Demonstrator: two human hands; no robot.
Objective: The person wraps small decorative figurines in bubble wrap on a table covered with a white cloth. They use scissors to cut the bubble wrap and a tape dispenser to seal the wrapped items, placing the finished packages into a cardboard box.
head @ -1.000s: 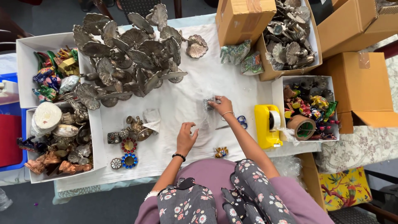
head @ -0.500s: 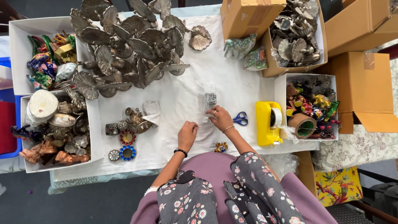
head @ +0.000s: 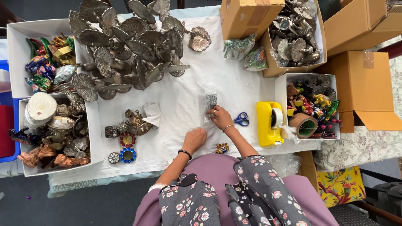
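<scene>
We see our right hand (head: 218,117) resting near the middle of the table (head: 184,79), its fingers curled onto the lower end of a small silvery packet (head: 210,104) that lies flat on the white cloth; the fingers press on it more than wrap it, and we cannot tell whether it is pinched. Our left hand (head: 194,139) lies just beside it, toward the near edge, palm down with fingers loosely bent on the cloth, and what it has under it, if anything, is hidden from us. Blue-handled scissors (head: 241,119) lie just right of the right hand, and a yellow tape dispenser (head: 269,124) stands beyond them near the table's right edge, with a roll of brown tape (head: 303,125) beside it. A small gold trinket (head: 222,147) sits at the near edge, close to the right forearm. Left of the left hand lies a cluster of small ornaments (head: 125,134), and a heap of grey metal leaf-shaped dishes (head: 125,46) fills the far left corner. A white box of figurines (head: 54,134) stands at the left edge.
</scene>
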